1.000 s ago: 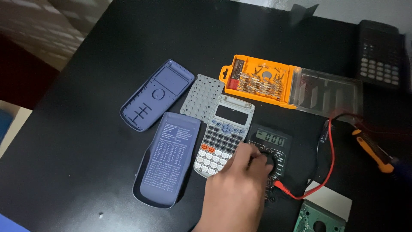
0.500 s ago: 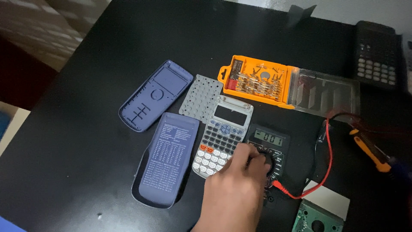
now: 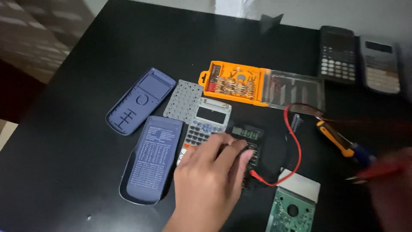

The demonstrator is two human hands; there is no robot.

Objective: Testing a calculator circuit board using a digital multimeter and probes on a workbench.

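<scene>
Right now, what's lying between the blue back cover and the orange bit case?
In the head view, a grey rubber keypad sheet lies between the blue back cover and the orange bit case.

Electronics repair bench: multimeter [image 3: 246, 144], screwdriver bit set [image 3: 234, 83], opened calculator [image 3: 204, 126], circuit board [image 3: 292, 212].

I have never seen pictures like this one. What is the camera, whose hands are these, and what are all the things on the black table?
There is one view, from a camera worn on a person's head, looking down at a black table. There is no machine, only bare hands. The left hand rests on a small black multimeter with red leads. The right hand is blurred at the right edge and seems to hold a red probe. Beside the meter lie an open grey calculator, its grey key mat, two blue shell halves, an orange bit case, a screwdriver, a green circuit board and two more calculators.
</scene>
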